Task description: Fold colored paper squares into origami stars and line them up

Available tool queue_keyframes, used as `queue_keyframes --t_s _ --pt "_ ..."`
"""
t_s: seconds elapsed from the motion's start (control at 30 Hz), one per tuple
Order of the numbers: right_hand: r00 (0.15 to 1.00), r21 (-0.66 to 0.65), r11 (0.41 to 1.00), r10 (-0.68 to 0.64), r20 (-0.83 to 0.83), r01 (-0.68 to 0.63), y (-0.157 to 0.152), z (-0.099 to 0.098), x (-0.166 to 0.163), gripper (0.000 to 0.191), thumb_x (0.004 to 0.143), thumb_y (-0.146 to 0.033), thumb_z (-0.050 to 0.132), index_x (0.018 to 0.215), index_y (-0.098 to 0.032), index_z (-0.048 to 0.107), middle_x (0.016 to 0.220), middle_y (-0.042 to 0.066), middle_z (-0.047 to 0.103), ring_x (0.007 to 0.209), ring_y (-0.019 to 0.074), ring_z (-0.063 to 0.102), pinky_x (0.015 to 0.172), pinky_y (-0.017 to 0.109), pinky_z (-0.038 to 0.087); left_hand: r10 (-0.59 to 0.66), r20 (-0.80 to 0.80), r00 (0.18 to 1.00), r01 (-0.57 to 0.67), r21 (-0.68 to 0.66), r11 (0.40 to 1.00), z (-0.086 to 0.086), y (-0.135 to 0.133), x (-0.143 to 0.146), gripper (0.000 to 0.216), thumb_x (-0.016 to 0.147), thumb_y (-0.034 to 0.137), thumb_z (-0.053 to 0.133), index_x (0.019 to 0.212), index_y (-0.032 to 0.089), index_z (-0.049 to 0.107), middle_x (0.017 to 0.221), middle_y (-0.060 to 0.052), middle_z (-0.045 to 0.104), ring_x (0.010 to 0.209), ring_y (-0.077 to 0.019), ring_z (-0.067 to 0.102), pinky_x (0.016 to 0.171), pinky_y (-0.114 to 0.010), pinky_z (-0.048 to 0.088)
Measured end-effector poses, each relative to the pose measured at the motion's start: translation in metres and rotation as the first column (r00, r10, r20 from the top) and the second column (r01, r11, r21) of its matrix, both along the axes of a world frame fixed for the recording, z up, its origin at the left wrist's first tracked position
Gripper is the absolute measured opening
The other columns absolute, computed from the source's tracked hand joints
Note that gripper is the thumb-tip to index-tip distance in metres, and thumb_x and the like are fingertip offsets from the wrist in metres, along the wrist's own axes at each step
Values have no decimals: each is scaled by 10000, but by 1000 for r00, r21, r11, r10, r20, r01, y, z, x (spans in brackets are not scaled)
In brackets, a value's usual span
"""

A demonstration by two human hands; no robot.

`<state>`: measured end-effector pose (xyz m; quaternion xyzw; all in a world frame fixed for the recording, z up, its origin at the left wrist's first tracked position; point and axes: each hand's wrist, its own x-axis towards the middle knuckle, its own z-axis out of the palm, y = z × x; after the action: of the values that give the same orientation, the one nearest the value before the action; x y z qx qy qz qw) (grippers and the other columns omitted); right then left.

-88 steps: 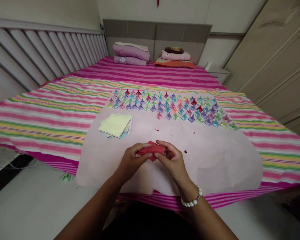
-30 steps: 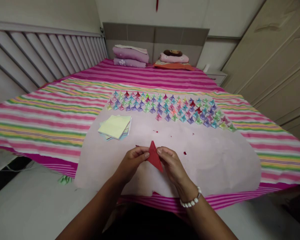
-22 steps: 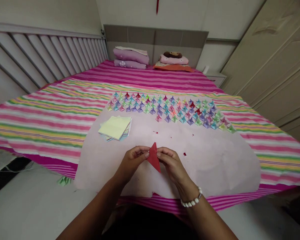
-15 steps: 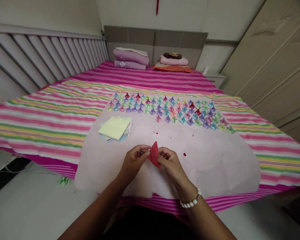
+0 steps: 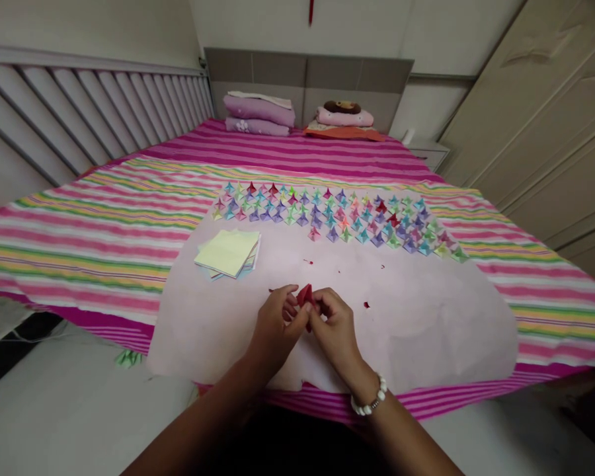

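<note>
A small piece of red folded paper [image 5: 305,295] is held up between both hands, just above a pale sheet [image 5: 218,330] spread on the bed. My left hand [image 5: 277,324] presses its thumb on the near side of the paper, its fingers curled. From the other side, my right hand [image 5: 333,322] pinches the paper between thumb and fingers; the fingertips partly cover it. Beyond the left hand lies a stack of square papers [image 5: 228,252], pale yellow on top. Rows of small folded paper pieces [image 5: 315,218] in many colours stand farther back.
Tiny red scraps [image 5: 366,305] are scattered on the pale sheet. Folded purple bedding [image 5: 259,112] and a pink pile [image 5: 344,118] sit by the headboard [image 5: 277,73]. A white rail [image 5: 104,106] runs along the left; a green paper piece [image 5: 129,357] lies low on the left.
The red paper has gone from a wider shape to a smaller, more folded one. My left hand has moved right, its thumb now close to the right thumb.
</note>
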<state>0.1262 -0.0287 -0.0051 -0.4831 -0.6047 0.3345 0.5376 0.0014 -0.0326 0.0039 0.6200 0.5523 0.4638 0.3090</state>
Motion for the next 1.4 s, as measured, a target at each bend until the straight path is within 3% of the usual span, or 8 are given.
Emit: queue_keyframes --t_s 0.13,0.33,0.57,0.73,0.9,1.03,1.23,1.4 --pt "995 -38 999 -15 -96 11 2 -2 1 121 740 -131 562 761 -219 642 765 13 582 669 150 537 594 273 429 0 -51 999 3 63 998 -2 4 -4 207 768 184 584 969 165 631 837 -49 613 678 -135 582 555 -236 473" --pt "914 -262 961 -23 -404 -92 6 0 5 74 661 -179 620 722 -209 648 670 -5 643 594 144 551 568 272 445 -90 27 996 90 28 996 -1 6 -10 192 773 156 575 946 188 652 932 -54 640 742 -145 610 589 -240 486" --pt "861 -354 928 -84 -501 -116 10 -5 8 56 637 -193 642 687 -189 667 583 -22 625 541 125 536 571 265 426 -130 -116 985 155 237 959 -3 8 -17 218 810 160 580 1020 208 612 1163 -95 621 1113 -223 564 968 -396 438" --pt "856 -354 929 -94 -509 -109 11 -6 7 60 633 -202 646 681 -184 677 636 -4 649 580 134 548 598 276 432 -263 -153 953 298 296 907 -3 3 -20 236 859 72 437 953 206 608 1131 -98 646 1207 -207 525 1000 -388 434" --pt "840 -352 927 -86 -535 -130 9 -2 7 59 640 -218 671 691 -189 673 617 -9 641 581 136 548 604 276 434 -352 -230 907 410 293 864 -7 1 -22 433 798 5 412 1112 228 611 1368 -96 506 1247 -193 499 1038 -399 424" --pt "818 -343 923 -57 -573 -177 8 2 7 98 655 -258 722 711 -196 670 650 -10 647 606 138 559 628 279 447 -291 -197 936 335 252 908 -5 3 -19 369 812 108 542 1142 246 633 1234 -80 622 1156 -206 570 1000 -388 460" --pt "815 -268 917 96 -571 -297 5 6 8 191 770 -381 681 790 -192 678 628 -6 630 589 130 548 628 278 439 -159 33 987 150 189 970 7 4 -20 171 815 178 605 925 235 723 996 -46 723 981 -199 648 887 -333 504" --pt "858 -288 906 136 -495 -309 4 5 6 207 645 -316 799 768 -200 680 557 -41 580 518 109 494 534 247 390 -123 245 962 118 35 992 10 4 -21 117 789 240 658 878 189 715 898 -38 723 834 -172 653 761 -279 511"
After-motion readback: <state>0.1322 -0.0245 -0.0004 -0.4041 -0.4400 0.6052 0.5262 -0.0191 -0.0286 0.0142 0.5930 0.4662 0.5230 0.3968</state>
